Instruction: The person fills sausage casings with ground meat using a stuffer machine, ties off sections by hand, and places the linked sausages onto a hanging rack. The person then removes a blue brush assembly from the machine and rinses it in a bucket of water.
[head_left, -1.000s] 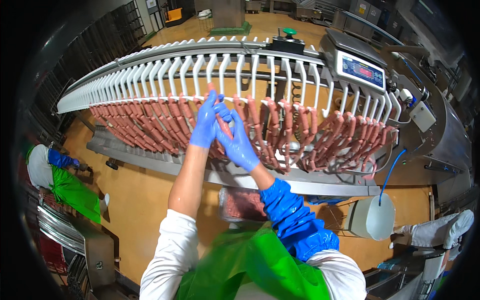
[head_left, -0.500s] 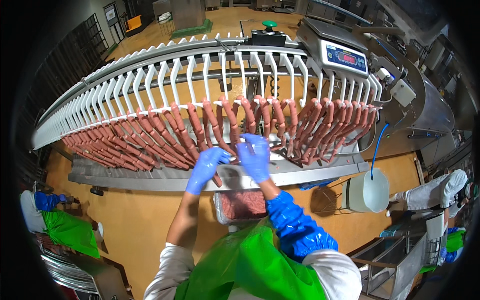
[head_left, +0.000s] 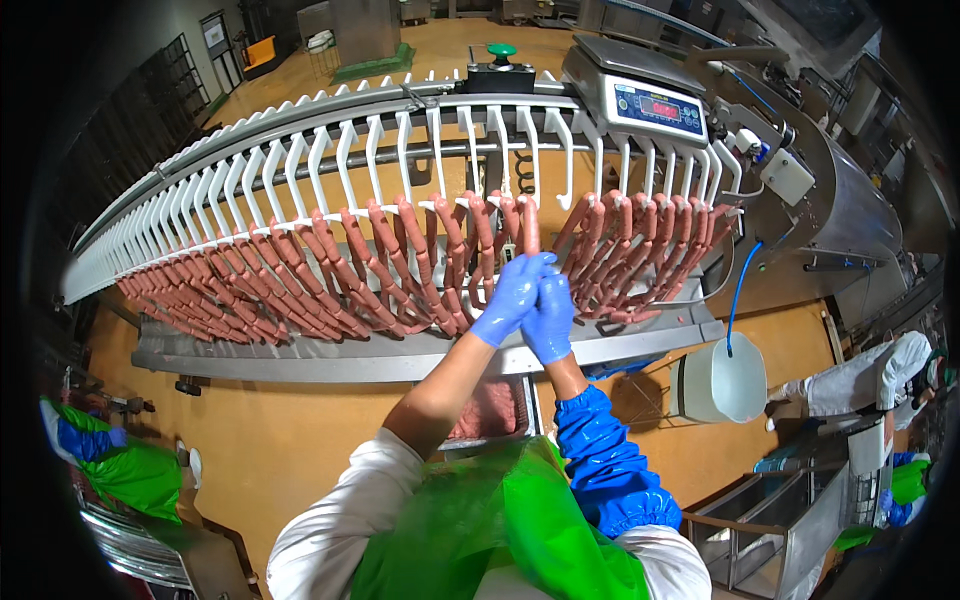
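Observation:
My left hand (head_left: 508,298), in a blue glove, is closed around a pink sausage link (head_left: 530,225) that rises from my fingers to a white hook on the rack. My right hand (head_left: 548,315), also blue-gloved, overlaps it on the right, gripping the same sausage; some fingers are hidden. Linked sausages (head_left: 310,270) hang in loops on both sides from the row of white hooks (head_left: 270,175), over a steel trough (head_left: 270,360). A tub of ground meat (head_left: 483,410) is below my arms, partly covered by them.
A scale (head_left: 650,110) sits atop the rack's right end beside a steel machine (head_left: 840,230). A pail (head_left: 738,385) with a blue hose stands right. Co-workers are at lower left (head_left: 130,470) and right (head_left: 860,385). Steel carts (head_left: 740,540) occupy the bottom corners.
Both hands held a sausage farther left along the rack, then were apart at the sausages' lower ends. Now they are together again, higher, closed on a link farther right. The view has shifted.

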